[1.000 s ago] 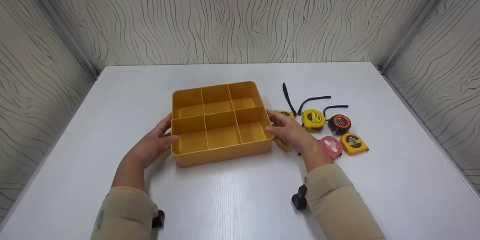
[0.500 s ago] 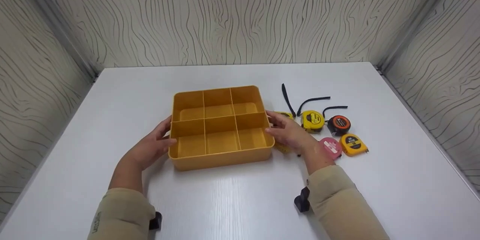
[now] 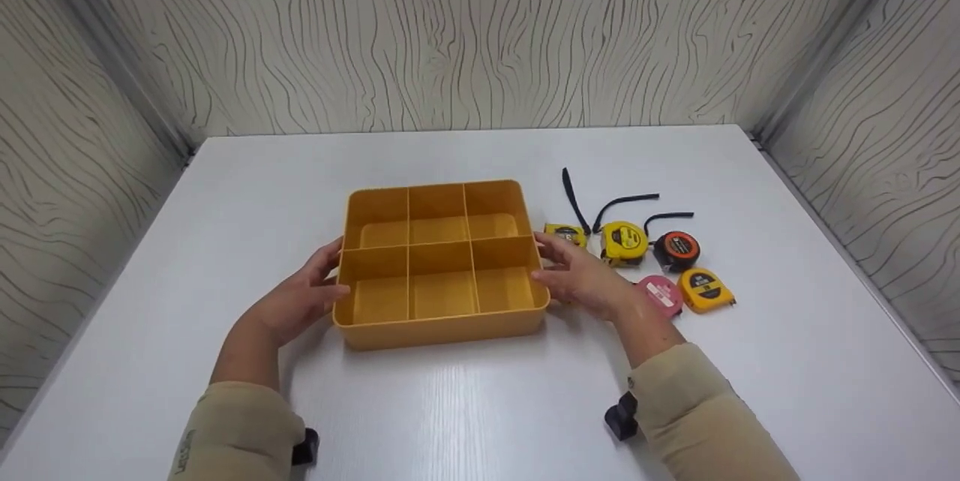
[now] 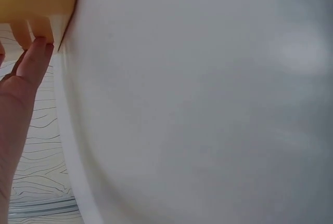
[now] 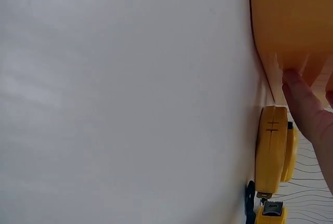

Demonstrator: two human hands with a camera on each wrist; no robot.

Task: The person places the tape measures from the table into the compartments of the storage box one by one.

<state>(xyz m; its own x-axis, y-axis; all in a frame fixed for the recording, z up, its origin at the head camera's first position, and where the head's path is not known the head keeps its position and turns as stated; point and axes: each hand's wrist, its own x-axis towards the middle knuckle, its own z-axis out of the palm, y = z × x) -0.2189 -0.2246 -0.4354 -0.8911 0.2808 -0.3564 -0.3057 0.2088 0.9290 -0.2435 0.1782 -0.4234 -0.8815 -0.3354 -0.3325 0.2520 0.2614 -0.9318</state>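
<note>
A mustard-yellow divided storage box (image 3: 446,332) with several bare compartments sits on the white table, turned slightly. My left hand (image 3: 300,297) holds its left side, thumb at the rim and fingers along the outer wall. On the opposite side my right hand (image 3: 589,282) grips the right wall the same way. The left wrist view has fingertips (image 4: 39,47) against the box wall (image 4: 31,0). In the right wrist view a fingertip (image 5: 292,78) meets the wall (image 5: 291,16), close to a yellow tape measure (image 5: 270,151).
Right of the box lie several tape measures: a yellow one (image 3: 622,243) with a black strap, a black-and-orange one (image 3: 679,248), a pink one (image 3: 661,295) and an orange-yellow one (image 3: 705,290). Another yellow one (image 3: 566,233) lies beside my right hand. Wood-patterned panels (image 3: 465,31) enclose the table.
The box has slid toward me and turned a little straighter, with both hands holding its sides throughout. More of the yellow tape measure beside my right hand now shows.
</note>
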